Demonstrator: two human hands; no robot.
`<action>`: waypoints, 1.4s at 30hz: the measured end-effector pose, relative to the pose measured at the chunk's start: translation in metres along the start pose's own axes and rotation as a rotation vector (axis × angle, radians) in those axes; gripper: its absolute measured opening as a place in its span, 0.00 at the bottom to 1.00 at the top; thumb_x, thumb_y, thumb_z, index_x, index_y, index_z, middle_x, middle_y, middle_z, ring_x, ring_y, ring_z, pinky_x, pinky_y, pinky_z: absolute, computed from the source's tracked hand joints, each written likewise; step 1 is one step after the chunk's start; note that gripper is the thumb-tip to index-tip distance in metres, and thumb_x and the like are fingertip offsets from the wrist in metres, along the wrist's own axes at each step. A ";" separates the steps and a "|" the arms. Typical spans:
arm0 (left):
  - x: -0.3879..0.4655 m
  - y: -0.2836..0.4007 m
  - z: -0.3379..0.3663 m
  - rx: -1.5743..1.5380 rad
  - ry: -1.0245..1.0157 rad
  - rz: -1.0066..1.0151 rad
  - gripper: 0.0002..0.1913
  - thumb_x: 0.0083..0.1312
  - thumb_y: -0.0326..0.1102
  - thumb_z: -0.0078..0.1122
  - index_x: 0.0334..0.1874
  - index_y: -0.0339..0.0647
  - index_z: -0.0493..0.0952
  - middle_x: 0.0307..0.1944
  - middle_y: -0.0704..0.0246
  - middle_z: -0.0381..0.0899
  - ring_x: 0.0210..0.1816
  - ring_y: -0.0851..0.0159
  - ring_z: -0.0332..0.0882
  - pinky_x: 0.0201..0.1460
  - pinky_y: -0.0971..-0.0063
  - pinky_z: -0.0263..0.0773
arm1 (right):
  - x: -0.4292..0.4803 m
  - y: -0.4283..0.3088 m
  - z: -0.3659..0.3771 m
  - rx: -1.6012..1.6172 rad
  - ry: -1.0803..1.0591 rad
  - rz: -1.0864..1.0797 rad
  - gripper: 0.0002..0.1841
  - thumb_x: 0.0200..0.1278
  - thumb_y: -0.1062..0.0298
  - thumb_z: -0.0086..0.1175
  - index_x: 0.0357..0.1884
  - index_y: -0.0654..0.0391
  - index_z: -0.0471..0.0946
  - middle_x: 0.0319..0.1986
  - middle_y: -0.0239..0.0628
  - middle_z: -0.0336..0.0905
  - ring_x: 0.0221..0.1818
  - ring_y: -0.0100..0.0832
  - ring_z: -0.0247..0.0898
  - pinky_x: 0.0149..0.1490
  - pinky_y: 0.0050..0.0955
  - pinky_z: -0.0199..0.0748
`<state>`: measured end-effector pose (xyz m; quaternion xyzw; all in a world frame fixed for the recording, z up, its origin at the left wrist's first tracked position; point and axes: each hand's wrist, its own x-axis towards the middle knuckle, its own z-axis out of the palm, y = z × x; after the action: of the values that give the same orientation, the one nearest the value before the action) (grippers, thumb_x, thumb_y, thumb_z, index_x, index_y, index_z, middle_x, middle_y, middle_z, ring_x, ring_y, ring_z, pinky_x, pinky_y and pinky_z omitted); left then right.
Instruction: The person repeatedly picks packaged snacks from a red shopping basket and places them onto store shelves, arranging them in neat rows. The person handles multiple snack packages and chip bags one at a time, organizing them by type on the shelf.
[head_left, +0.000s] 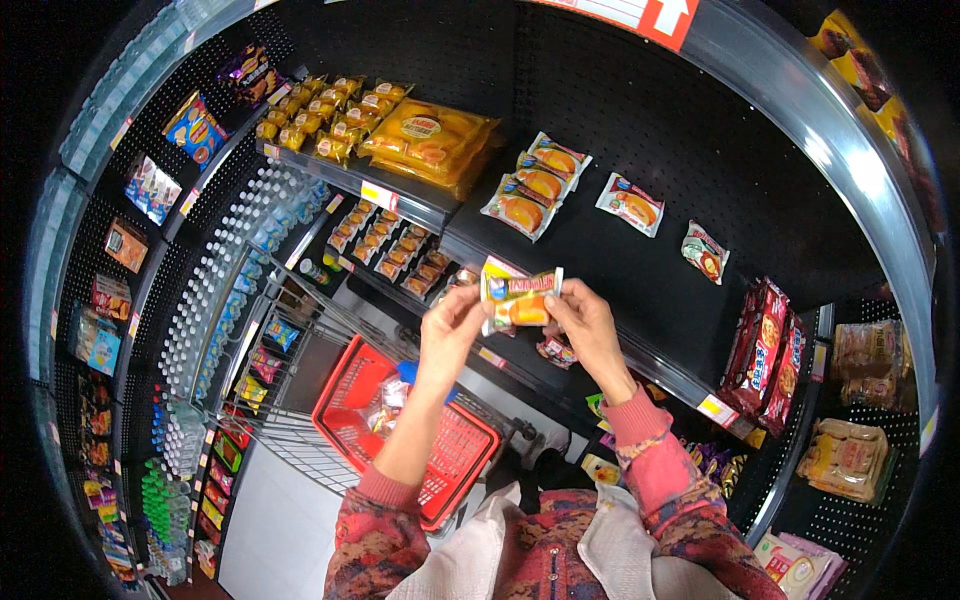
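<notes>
Between both hands is a small wrapped bread packet (523, 301), its printed front facing me. A yellow-and-white edge shows behind it; I cannot tell whether that is a second packet. My left hand (452, 316) pinches the packet's left end, thumb in front. At the right end, my right hand (586, 316) grips it between thumb and fingers. The packet is in front of a black shelf (577, 251). Several similar packets (536, 184) lie in a group there. A single bread packet (631, 205) and a smaller green-and-white packet (705, 251) lie farther right.
A red shopping basket (457, 457), holding some wrapped items (390, 405), sits in a wire cart (300, 442) below my left arm. Yellow bread bags (427, 139) lie at upper left. Maroon bags (761, 360) stand at right. Water bottles (232, 277) line the left shelves.
</notes>
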<state>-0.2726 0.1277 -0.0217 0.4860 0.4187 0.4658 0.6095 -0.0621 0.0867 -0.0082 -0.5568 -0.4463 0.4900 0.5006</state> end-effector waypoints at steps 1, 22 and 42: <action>0.012 0.001 -0.001 0.061 -0.005 0.029 0.13 0.76 0.29 0.63 0.58 0.30 0.82 0.49 0.72 0.87 0.50 0.77 0.80 0.56 0.80 0.74 | 0.009 -0.002 0.002 -0.097 0.037 -0.022 0.10 0.79 0.63 0.58 0.49 0.60 0.79 0.33 0.28 0.82 0.32 0.16 0.77 0.37 0.19 0.76; 0.140 -0.006 -0.012 0.669 0.126 0.361 0.12 0.73 0.30 0.65 0.55 0.36 0.86 0.40 0.64 0.89 0.42 0.68 0.84 0.48 0.72 0.77 | 0.093 0.033 0.030 -0.358 0.427 -0.303 0.08 0.70 0.69 0.63 0.43 0.60 0.76 0.33 0.44 0.86 0.34 0.41 0.85 0.40 0.39 0.80; 0.141 0.002 -0.017 0.803 0.085 0.288 0.14 0.72 0.36 0.62 0.54 0.34 0.84 0.43 0.56 0.90 0.44 0.59 0.89 0.49 0.65 0.80 | 0.094 0.025 0.028 -0.572 0.368 -0.196 0.14 0.71 0.59 0.64 0.42 0.59 0.76 0.33 0.46 0.87 0.36 0.50 0.86 0.42 0.45 0.80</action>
<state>-0.2588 0.2684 -0.0306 0.7187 0.5193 0.3657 0.2829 -0.0787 0.1800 -0.0426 -0.7081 -0.5190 0.1864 0.4410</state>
